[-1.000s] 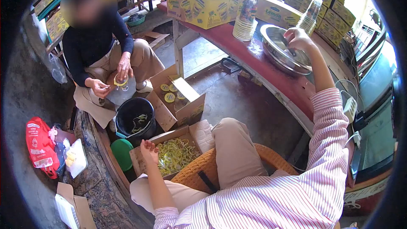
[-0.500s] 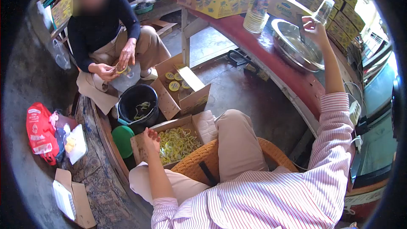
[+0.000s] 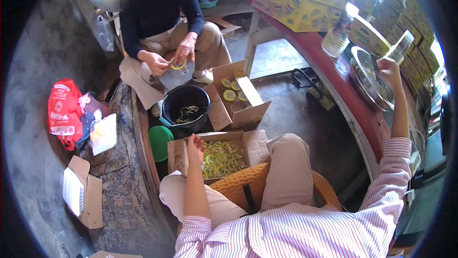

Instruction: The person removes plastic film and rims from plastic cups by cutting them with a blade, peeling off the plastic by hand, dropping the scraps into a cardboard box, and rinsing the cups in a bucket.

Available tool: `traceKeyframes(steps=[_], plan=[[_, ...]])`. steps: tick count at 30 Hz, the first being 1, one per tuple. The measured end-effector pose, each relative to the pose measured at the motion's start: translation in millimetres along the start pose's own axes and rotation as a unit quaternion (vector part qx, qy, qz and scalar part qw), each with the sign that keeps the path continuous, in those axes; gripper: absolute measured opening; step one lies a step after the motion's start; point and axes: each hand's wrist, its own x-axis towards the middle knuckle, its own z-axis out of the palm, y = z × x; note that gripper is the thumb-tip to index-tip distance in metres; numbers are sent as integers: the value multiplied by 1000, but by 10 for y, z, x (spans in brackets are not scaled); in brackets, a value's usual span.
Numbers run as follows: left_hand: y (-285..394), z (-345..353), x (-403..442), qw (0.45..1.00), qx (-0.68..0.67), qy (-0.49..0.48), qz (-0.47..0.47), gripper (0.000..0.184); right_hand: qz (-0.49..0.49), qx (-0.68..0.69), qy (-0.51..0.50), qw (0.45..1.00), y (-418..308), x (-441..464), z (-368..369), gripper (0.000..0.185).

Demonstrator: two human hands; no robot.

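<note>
My left hand (image 3: 194,148) hovers over the left edge of a cardboard box (image 3: 178,157) of yellow-green strips (image 3: 223,158), its fingers loosely curled and apart, with nothing visible in them. My right hand (image 3: 389,71) is closed above the far right rim of a metal basin (image 3: 359,74) on the red table (image 3: 341,74). What it grips is too blurred to make out. Just behind it stands a stack of clear cups (image 3: 400,47). A taller cup stack (image 3: 339,31) is left of the basin.
Across from me a seated person (image 3: 157,17) holds a yellow-rimmed cup (image 3: 178,64). Between us are a black bucket (image 3: 186,107), a green lid (image 3: 161,143) and an open carton (image 3: 219,110) with several lidded cups. Yellow cartons (image 3: 296,7) line the table. A red bag (image 3: 66,112) lies left.
The view has turned right, shifting the scene leftward in reality but rightward items nearer the edge cannot be judged exactly. My right hand has lifted from inside the basin to its far rim.
</note>
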Motion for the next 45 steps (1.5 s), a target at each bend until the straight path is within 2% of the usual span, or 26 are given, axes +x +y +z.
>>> traceKeyframes(steps=[1,4,5,8,11,14,16,18,19,22,24,26,27,30,31,34,35,38,39,42,44,45], plan=[[12,-17,-10,1000,5,1,-1,19,-9,4,-36,999,54,-23,-5,24],[29,3,-40,1000,10,-6,8,20,-12,8,15,1000,109,-2,9,23],[38,14,-49,1000,5,0,0,20,4,-20,-46,999,107,-35,-31,25],[15,-24,2,1000,2,-3,-1,20,46,-35,21,998,109,5,-55,35],[-1,-31,17,1000,5,-5,5,21,51,-59,3,997,-100,-28,-51,27],[49,36,-91,1000,17,-4,10,21,-1,-8,-42,999,69,-53,-42,29],[55,54,-107,1000,15,2,10,18,30,-59,4,998,-6,-16,-76,32],[62,74,-92,1000,11,2,15,17,91,-52,-51,993,7,-8,-132,31],[54,67,-83,1000,11,0,16,17,52,1,-62,997,110,-13,-109,34],[47,64,-71,1000,19,-2,13,16,97,-84,44,991,-20,-31,-196,37],[56,52,-67,1000,20,-7,13,17,39,-71,-35,996,33,-39,-161,39],[39,49,-52,1000,10,-21,16,17,64,-42,18,997,-9,-80,-134,36],[39,66,-62,1000,10,-20,16,17,49,-130,-25,990,-16,-60,-175,32],[65,76,-113,1000,16,-12,16,16,-16,-74,26,997,116,-91,-64,30],[71,89,-125,1000,16,-6,17,16,35,-70,39,996,103,-78,-90,29],[97,58,-97,999,15,-16,26,16,44,-82,-64,994,150,-103,-56,26],[90,48,-75,999,14,-25,29,16,13,-122,28,992,142,-144,-92,26],[130,124,-143,999,17,-9,29,15,31,-112,164,980,-262,-188,-55,26],[126,124,-143,999,16,-11,28,15,41,-129,174,975,-469,-199,-28,28],[119,114,-121,999,11,-20,33,14,13,-59,238,969,-1257,-234,223,28],[106,78,-103,999,7,-24,36,14,-58,10,224,973,-1639,-265,529,26],[102,61,-106,999,2,-22,40,14,-52,55,194,978,-1820,-296,714,26]])
